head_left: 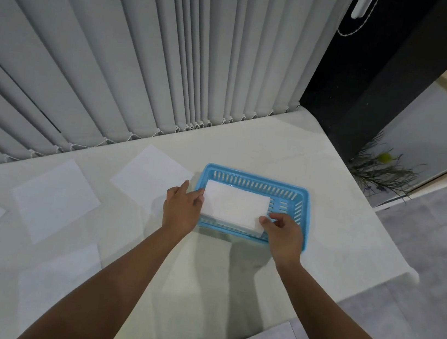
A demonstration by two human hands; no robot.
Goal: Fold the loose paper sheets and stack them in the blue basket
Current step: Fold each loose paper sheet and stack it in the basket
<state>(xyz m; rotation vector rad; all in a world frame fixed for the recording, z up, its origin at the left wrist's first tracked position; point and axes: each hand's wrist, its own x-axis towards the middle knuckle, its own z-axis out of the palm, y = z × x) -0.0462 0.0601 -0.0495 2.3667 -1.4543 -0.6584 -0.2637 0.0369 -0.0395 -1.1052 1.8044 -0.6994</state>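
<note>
The left hand [182,209] pinches the left edge of the folded paper [233,207] with thumb and fingers, and the right hand [283,233] grips its near right corner in the same way. The folded paper sits in the blue basket [303,206], filling the left part; whether it lies on other folded sheets I cannot tell. The paper looks light, thin and soft, so I judge it bends easily and may slide or open again; holding it at two opposite edges seems the safe way. Several loose sheets [56,199] lie flat on the white table [321,240] to the left, one [149,176] just beside the basket. Nothing stands between them and the hands. Grey vertical blinds [148,43] hang behind the table.
</note>
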